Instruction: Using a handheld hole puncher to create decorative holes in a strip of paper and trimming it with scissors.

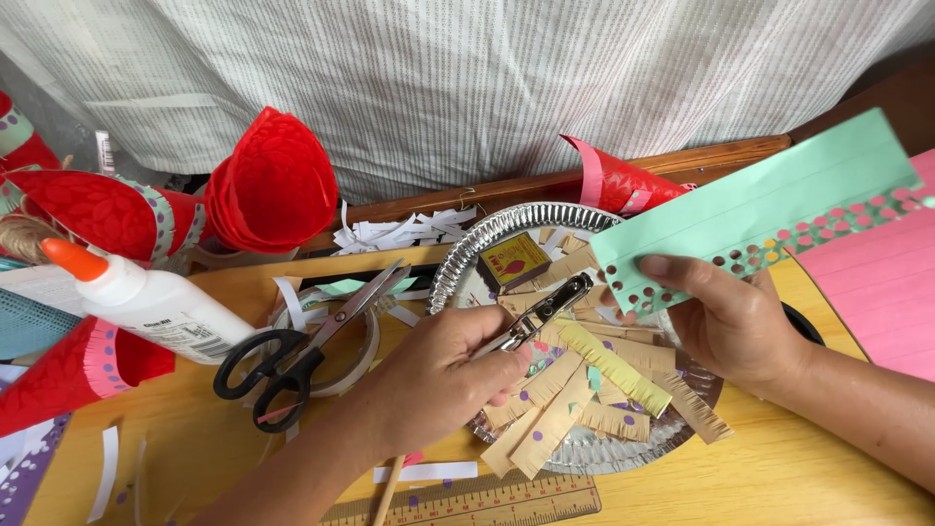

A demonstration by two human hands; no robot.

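My left hand (438,375) grips a small metal hole punch (542,312), its jaws pointing up and right toward the paper. My right hand (735,326) holds a mint-green paper strip (769,200) by its lower left corner. A row of punched holes runs along the strip's lower edge. Both hands hover over a silver foil plate (506,226) that holds several fringed tan and yellow paper strips (594,375) and a small matchbox (513,259).
Black-handled scissors (292,356) lie on a tape roll to the left. A white glue bottle (146,302) with an orange cap and red paper cones (273,185) stand at the far left. Pink paper (881,282) lies on the right, a wooden ruler (497,502) at the front edge, and striped fabric (467,78) hangs behind.
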